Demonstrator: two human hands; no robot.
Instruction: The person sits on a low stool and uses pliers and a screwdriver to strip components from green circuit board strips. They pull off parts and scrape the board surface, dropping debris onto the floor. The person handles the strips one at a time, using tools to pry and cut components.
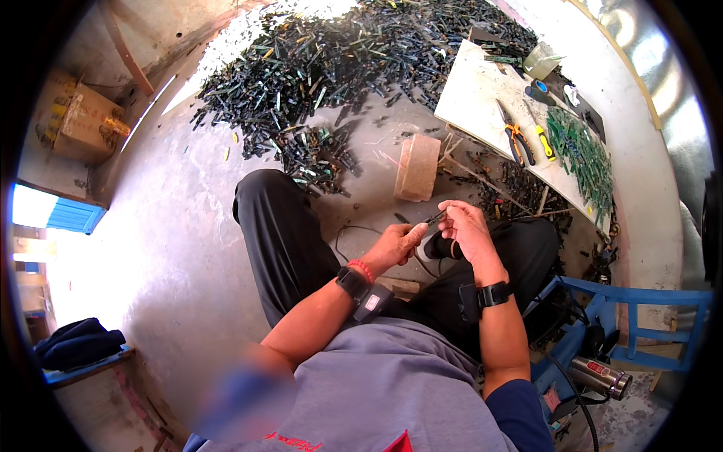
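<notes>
A small dark narrow strip (436,218), perhaps a piece of electronic board in its casing, spans the gap between my hands above my lap. My left hand (402,244) grips its near end with the thumb on top. At the far end, the fingertips of my right hand (466,227) pinch it; the fingers hide part of it. Ahead on the floor lies a big heap of similar dark strips (339,73). On the white board (480,90) to the right are long-nose pliers (517,141), a yellow-and-black handled tool (545,144) and a pile of green circuit-board strips (584,158).
A brick-like block (417,168) stands beyond my hands. More dark pieces (517,183) lie under the board, which also carries a translucent cup (542,61). A blue wooden chair (635,298) and a steel thermos (596,376) are at right. Cardboard boxes (87,123) sit far left.
</notes>
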